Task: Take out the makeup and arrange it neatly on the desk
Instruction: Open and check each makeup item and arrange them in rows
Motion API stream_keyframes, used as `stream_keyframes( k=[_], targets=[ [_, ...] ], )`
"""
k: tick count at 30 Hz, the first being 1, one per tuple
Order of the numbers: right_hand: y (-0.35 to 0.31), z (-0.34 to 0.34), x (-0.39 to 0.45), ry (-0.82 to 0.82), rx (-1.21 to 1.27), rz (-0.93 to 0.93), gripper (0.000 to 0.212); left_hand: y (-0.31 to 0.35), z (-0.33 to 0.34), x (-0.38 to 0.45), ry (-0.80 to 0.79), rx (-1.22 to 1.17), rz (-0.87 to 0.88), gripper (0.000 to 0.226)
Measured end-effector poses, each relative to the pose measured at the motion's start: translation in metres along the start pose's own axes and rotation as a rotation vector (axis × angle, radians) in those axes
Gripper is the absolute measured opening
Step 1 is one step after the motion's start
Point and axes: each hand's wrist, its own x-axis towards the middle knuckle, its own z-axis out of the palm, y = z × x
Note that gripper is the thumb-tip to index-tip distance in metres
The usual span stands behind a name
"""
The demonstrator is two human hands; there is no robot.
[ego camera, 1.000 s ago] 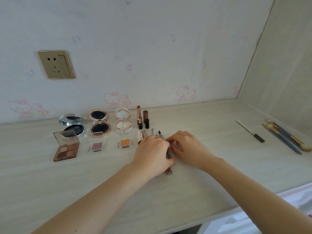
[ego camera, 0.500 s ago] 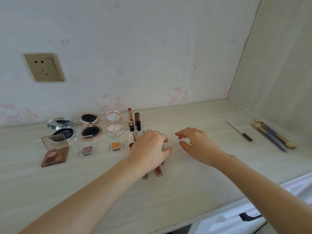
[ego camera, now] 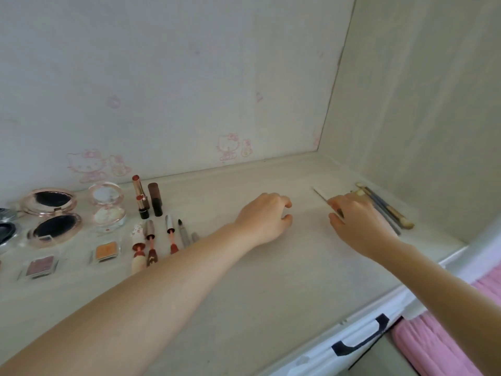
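Near the bench's (ego camera: 271, 280) right corner, by the side wall, the right hand (ego camera: 357, 223) pinches a white pencil (ego camera: 321, 194), its long axis running diagonally away toward the back wall. Brushes (ego camera: 385, 207) lie just beside it. The left hand (ego camera: 264, 218), loosely curled and grasping nothing, hovers over bare mid-bench. No writing is readable.

Left hand (ego camera: 264, 217) loosely curled, empty.

two bare forearms, seemingly no sleeves, jewellery
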Motion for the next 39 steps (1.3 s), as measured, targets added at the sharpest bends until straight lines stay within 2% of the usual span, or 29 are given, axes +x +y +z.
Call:
stream_keyframes(
  k=[8, 14, 22, 30, 39],
  targets=[
    [0.036, 0.006, 0.013, -0.078, -0.018, 0.233, 0.034, 0.027, 0.038, 0.068, -0.103, 0.025, 0.106, 0.047],
    [0.038, 0.011, 0.018, -0.039, -0.079, 0.193, 0.028, 0.034, 0.052, 0.098, -0.200, 0.113, 0.178, 0.048],
    [0.037, 0.010, 0.015, -0.017, -0.028, 0.179, 0.018, 0.025, 0.052, 0.097, -0.064, 0.200, 0.247, 0.039],
    [0.022, 0.012, 0.007, -0.030, 0.077, 0.127, 0.012, 0.015, 0.032, 0.070, -0.041, 0.200, 0.238, 0.026],
    [-0.032, -0.002, -0.016, 0.000, 0.429, 0.174, 0.006, -0.003, -0.012, -0.004, 0.071, 0.046, 0.234, 0.015]
  ],
)
